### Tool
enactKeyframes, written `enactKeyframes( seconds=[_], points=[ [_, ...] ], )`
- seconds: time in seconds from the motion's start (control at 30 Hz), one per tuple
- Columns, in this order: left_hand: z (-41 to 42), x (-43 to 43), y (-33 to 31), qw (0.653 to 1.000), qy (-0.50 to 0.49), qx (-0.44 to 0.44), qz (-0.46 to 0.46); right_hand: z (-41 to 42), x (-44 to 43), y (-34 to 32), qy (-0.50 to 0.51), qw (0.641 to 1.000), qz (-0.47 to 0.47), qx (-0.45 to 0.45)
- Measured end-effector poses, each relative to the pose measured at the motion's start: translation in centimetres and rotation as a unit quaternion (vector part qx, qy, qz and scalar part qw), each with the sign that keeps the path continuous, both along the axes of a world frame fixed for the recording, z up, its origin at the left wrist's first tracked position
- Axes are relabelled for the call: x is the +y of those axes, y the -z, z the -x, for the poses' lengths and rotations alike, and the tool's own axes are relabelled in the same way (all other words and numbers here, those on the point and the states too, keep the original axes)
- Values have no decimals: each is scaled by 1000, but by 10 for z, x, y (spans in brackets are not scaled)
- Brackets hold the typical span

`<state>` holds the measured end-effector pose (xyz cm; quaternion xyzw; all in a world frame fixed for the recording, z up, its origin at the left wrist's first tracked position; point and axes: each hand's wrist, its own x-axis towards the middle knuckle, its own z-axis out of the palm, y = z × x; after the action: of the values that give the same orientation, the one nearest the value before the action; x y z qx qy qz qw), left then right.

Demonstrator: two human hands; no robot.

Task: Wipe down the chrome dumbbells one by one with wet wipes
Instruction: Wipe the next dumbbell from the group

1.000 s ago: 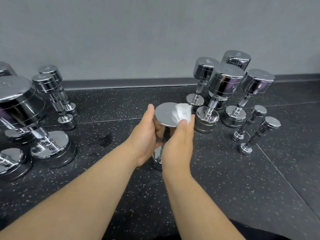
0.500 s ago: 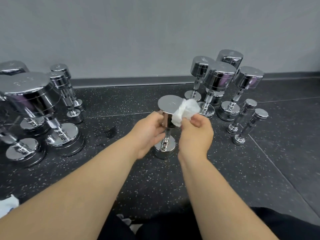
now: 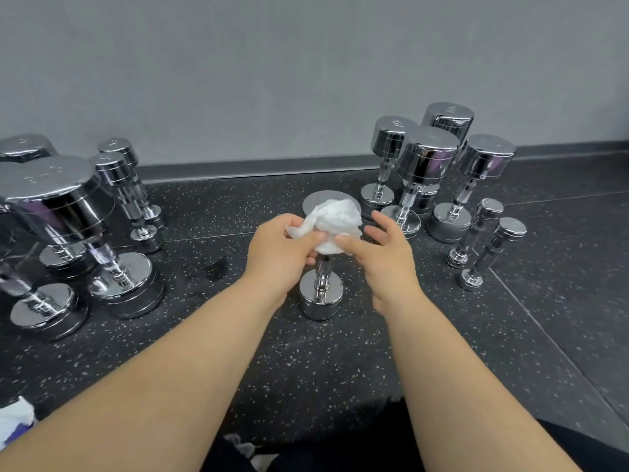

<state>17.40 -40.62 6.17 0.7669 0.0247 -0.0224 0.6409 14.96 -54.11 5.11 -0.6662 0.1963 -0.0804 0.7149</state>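
Currently left hand (image 3: 279, 248) grips wet wipe (image 3: 335, 221) on top of upright dumbbell (image 3: 321, 296); right hand (image 3: 386, 260) fingers spread, thumb touching wipe; other dumbbells (image 3: 427, 158) at 2 o'clock

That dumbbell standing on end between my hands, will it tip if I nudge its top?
Probably tippy: the dumbbell stands upright on one round head with another head up top. Polished chrome looks heavy for its size and likely slick.

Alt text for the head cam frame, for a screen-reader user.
A person's left hand grips a crumpled white wet wipe over the top of a chrome dumbbell standing on end on a black speckled floor; the right hand, fingers spread, touches the wipe. Other chrome dumbbells stand in groups at left and right.
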Motion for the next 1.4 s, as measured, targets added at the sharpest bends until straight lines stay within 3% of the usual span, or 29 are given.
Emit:
enactKeyframes(
  seconds=[0.13,0.27,0.43,0.53,0.67,0.73,0.83,0.93,1.07,1.2,1.3,1.4],
  points=[
    [-6,4,13,998,-60,27,11,-13,0,11,-101,995,21,-14],
    [-7,-6,10,980,-193,8,44,-16,1,9,-144,983,-104,-38],
    [33,-42,17,995,-81,-52,33,-23,2,6,-108,948,-300,-20],
    [28,-41,10,987,-124,-67,70,-27,6,10,-68,960,-272,-17],
    [26,-34,10,985,-141,-91,25,-30,6,15,-80,957,-279,7],
    [32,-38,17,989,-126,-72,1,-28,6,12,-113,950,-290,18],
    [32,-48,13,991,-88,-101,1,-26,3,16,-87,940,-329,22],
    [24,-46,11,987,-93,-130,-12,-28,4,19,-78,942,-326,10],
    [21,-30,23,991,-110,-70,-40,-27,7,15,-97,931,-352,28],
    [14,-28,13,988,-105,-107,-22,-29,7,20,-79,933,-351,1],
    [16,-20,33,990,-99,-58,-79,-30,7,22,-76,933,-352,-4],
    [7,-10,42,980,-195,39,4,-28,7,18,-69,944,-321,-16]
  ],
)
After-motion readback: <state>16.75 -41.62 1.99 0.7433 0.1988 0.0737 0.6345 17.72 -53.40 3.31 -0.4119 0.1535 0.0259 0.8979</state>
